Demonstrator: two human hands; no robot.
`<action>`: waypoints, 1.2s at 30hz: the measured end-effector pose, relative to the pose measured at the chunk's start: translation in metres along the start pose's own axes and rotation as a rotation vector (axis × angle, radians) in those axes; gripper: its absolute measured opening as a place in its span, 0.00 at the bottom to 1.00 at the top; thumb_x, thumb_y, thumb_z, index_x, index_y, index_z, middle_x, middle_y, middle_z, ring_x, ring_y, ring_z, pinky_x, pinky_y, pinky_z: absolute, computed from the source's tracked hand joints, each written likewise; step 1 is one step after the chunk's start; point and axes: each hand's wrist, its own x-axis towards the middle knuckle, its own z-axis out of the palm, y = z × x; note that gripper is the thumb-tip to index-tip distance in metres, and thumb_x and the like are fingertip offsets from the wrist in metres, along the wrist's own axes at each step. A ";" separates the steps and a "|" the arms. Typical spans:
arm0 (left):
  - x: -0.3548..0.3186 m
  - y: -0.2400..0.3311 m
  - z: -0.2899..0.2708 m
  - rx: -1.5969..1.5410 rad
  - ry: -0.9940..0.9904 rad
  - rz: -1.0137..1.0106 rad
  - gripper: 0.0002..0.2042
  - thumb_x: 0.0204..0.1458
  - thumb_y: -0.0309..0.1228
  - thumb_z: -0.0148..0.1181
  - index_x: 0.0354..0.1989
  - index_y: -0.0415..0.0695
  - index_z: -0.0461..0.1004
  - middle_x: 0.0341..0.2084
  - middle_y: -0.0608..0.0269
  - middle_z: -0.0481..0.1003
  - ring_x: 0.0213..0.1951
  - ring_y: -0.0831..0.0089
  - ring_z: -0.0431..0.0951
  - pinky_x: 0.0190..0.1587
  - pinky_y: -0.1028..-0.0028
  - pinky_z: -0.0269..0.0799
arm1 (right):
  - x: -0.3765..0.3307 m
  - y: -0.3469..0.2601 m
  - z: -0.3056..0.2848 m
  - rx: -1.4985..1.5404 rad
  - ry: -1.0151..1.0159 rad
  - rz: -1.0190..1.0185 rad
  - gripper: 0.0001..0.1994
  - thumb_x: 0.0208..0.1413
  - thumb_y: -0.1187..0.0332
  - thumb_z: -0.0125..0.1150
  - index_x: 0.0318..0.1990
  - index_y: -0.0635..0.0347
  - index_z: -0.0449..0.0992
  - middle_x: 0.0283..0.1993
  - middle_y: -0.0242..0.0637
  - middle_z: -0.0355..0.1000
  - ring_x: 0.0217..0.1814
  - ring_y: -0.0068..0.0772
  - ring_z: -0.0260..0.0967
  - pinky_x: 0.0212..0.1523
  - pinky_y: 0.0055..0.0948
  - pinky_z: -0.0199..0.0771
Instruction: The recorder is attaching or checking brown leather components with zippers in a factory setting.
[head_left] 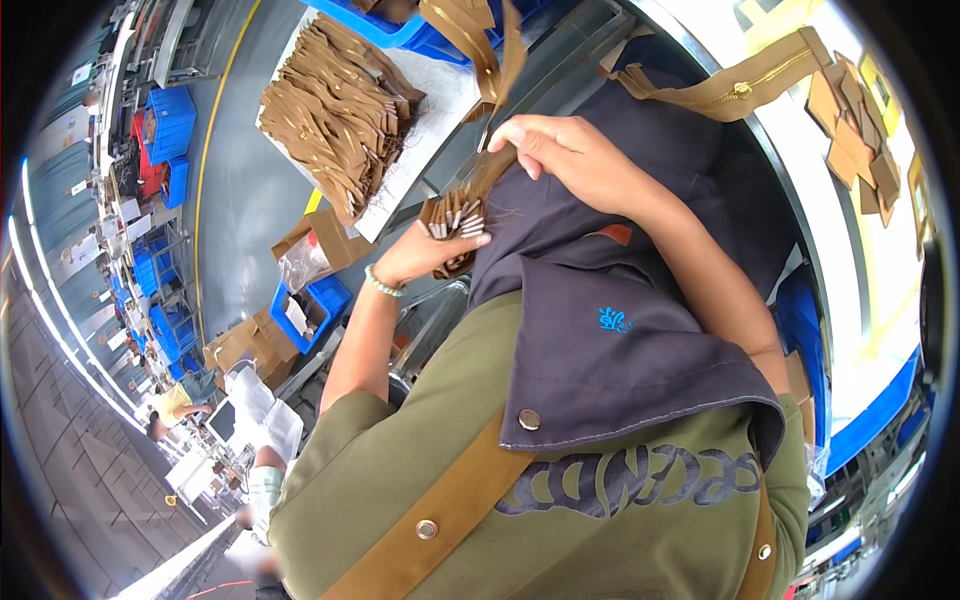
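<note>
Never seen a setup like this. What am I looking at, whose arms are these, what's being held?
There's no machine: these are a person's bare hands. The one picture comes from a wide fisheye camera on that person's head, looking down, so straight edges bend near the rim. The green shirt and dark apron are the wearer's own.

The left hand grips a bundle of brown strips with pale ends. The right hand is at the lower end of a hanging zipper strip; whether it pinches it, I can't tell.

Beyond, a heap of brown strips lies on a white table.
</note>
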 end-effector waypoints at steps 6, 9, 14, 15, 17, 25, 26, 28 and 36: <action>-0.010 0.007 0.003 -0.047 -0.047 0.143 0.25 0.47 0.27 0.79 0.52 0.41 0.74 0.41 0.71 0.78 0.44 0.80 0.75 0.48 0.73 0.74 | 0.014 0.013 0.031 -0.140 -0.010 -0.239 0.19 0.71 0.57 0.48 0.43 0.63 0.79 0.38 0.50 0.78 0.41 0.55 0.75 0.43 0.49 0.73; -0.012 0.005 -0.001 0.109 0.185 0.166 0.21 0.49 0.29 0.76 0.51 0.41 0.75 0.41 0.68 0.79 0.43 0.77 0.78 0.47 0.70 0.75 | 0.013 0.009 0.026 -0.560 -0.099 -0.158 0.19 0.70 0.56 0.49 0.40 0.63 0.79 0.39 0.51 0.78 0.45 0.56 0.76 0.45 0.51 0.73; -0.007 -0.001 -0.006 0.625 0.383 0.623 0.18 0.45 0.30 0.71 0.45 0.43 0.75 0.32 0.62 0.76 0.34 0.61 0.77 0.38 0.67 0.73 | 0.005 0.009 0.027 -0.696 -0.089 -0.265 0.17 0.66 0.55 0.52 0.39 0.60 0.80 0.38 0.46 0.80 0.42 0.53 0.78 0.45 0.50 0.75; -0.005 0.000 -0.004 0.623 0.379 0.624 0.18 0.45 0.30 0.71 0.45 0.43 0.75 0.32 0.62 0.76 0.34 0.61 0.77 0.38 0.67 0.73 | 0.005 0.012 0.029 -0.734 -0.093 -0.262 0.17 0.66 0.56 0.53 0.39 0.60 0.80 0.39 0.45 0.80 0.43 0.52 0.78 0.45 0.50 0.75; -0.001 0.002 -0.001 0.729 0.457 0.649 0.19 0.44 0.32 0.72 0.45 0.42 0.75 0.34 0.62 0.77 0.34 0.61 0.78 0.39 0.66 0.74 | 0.006 0.013 0.031 -0.773 -0.096 -0.254 0.17 0.66 0.56 0.53 0.39 0.60 0.80 0.39 0.44 0.80 0.43 0.51 0.78 0.46 0.49 0.76; 0.000 0.016 0.002 0.345 0.493 0.436 0.17 0.46 0.34 0.71 0.44 0.43 0.76 0.35 0.61 0.77 0.37 0.61 0.78 0.40 0.66 0.73 | 0.002 0.013 0.029 -0.738 -0.014 -0.314 0.16 0.66 0.56 0.54 0.34 0.60 0.75 0.34 0.43 0.76 0.40 0.52 0.76 0.40 0.47 0.74; 0.002 0.012 -0.001 0.410 0.517 0.439 0.16 0.48 0.34 0.70 0.43 0.44 0.76 0.35 0.61 0.77 0.37 0.61 0.78 0.40 0.66 0.72 | 0.002 0.011 0.028 -0.738 -0.014 -0.314 0.16 0.66 0.56 0.54 0.34 0.60 0.75 0.34 0.43 0.76 0.40 0.52 0.76 0.40 0.47 0.74; 0.008 0.001 -0.004 0.508 0.562 0.552 0.12 0.52 0.35 0.67 0.42 0.44 0.76 0.34 0.60 0.77 0.37 0.62 0.77 0.38 0.65 0.70 | 0.001 0.009 0.027 -0.744 -0.051 -0.254 0.16 0.66 0.57 0.55 0.33 0.61 0.75 0.32 0.45 0.76 0.39 0.53 0.76 0.39 0.47 0.74; 0.007 0.021 0.000 0.486 0.469 0.660 0.16 0.43 0.28 0.72 0.40 0.42 0.75 0.30 0.62 0.78 0.32 0.64 0.80 0.38 0.71 0.75 | 0.006 0.020 0.038 -0.842 0.118 -0.148 0.18 0.67 0.58 0.52 0.34 0.63 0.79 0.33 0.49 0.79 0.38 0.54 0.79 0.42 0.49 0.77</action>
